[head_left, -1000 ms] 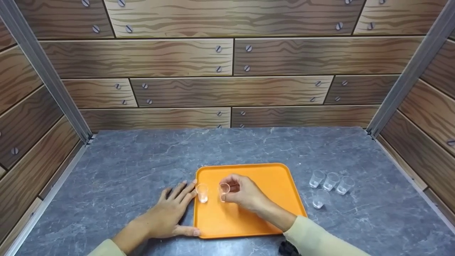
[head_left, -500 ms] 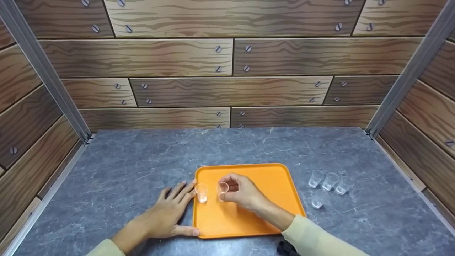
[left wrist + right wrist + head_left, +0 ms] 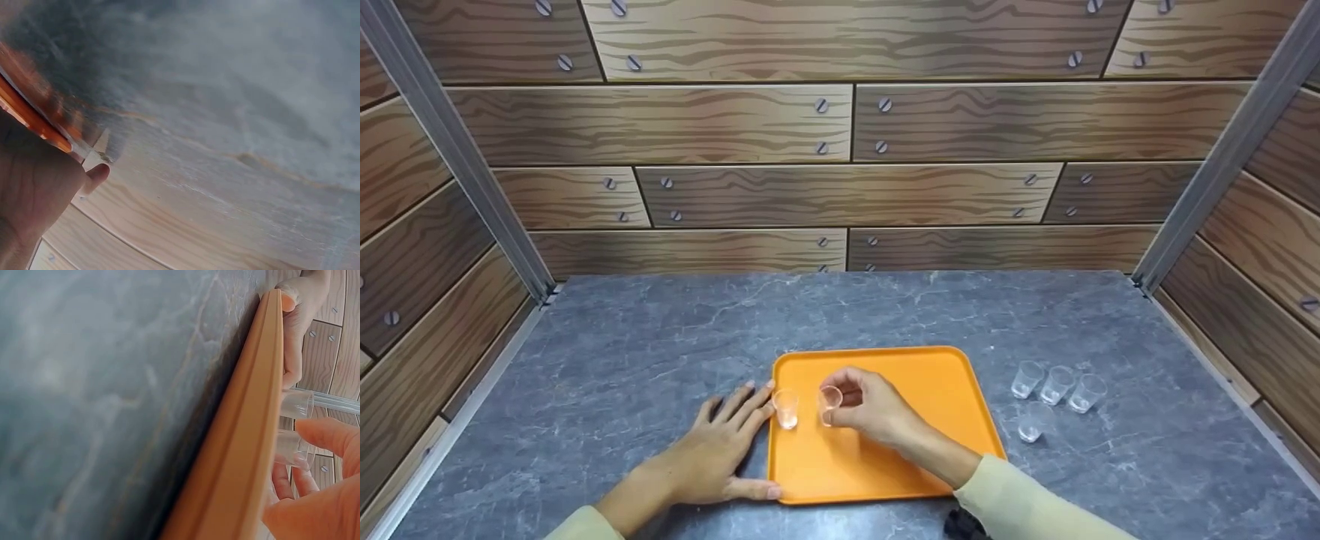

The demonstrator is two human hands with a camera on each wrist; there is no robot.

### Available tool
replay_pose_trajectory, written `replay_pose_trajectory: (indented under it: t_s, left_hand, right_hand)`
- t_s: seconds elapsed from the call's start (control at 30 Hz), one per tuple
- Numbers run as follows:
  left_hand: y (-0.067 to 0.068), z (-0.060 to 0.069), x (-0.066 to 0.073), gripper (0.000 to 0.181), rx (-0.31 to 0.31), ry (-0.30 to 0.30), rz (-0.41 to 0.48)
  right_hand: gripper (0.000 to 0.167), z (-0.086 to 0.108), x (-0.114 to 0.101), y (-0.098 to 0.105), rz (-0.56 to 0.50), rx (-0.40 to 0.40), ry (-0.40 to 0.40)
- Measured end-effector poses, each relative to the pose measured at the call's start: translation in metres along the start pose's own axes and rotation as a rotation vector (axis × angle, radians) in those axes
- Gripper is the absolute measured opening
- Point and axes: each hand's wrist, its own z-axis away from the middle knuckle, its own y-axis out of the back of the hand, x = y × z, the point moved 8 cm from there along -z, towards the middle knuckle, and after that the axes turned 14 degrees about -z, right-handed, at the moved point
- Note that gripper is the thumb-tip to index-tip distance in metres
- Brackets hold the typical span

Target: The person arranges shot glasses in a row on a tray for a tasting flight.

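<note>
On the orange tray (image 3: 904,367) stands a small clear plastic cup (image 3: 786,412), close to the left rim. My right hand (image 3: 881,412) pinches a second clear cup (image 3: 826,409) between thumb and fingers, just to the right of the first one. In the right wrist view that gripped cup (image 3: 288,444) is upright behind the tray's rim, its base hidden. My left hand (image 3: 712,454) lies with fingers spread along the tray's left side, fingertips and thumb touching the edge. The left wrist view shows the left palm (image 3: 39,185) against the orange rim.
Several more clear cups (image 3: 1057,385) stand on the grey marbled table (image 3: 660,330), right of the tray. Wood-patterned walls (image 3: 840,195) enclose the back and sides. A black object (image 3: 964,523) shows beneath the right forearm at the front edge.
</note>
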Motion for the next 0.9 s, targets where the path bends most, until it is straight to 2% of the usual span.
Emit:
replay_pose_trajectory:
  t_s: [0.53, 0.7, 0.9]
  left_hand:
    - [0.0, -0.001, -0.001, 0.112, -0.02, -0.005, -0.002]
    - [0.002, -0.002, -0.002, 0.114, -0.025, -0.009, -0.01]
    - [-0.001, -0.003, -0.002, 0.115, -0.058, -0.002, -0.01]
  right_hand:
    - [0.044, 0.002, 0.001, 0.002, -0.041, -0.015, -0.016]
    - [0.054, 0.005, -0.001, 0.008, -0.067, 0.011, -0.007]
    - [0.062, 0.012, 0.0, 0.014, -0.064, 0.028, -0.009]
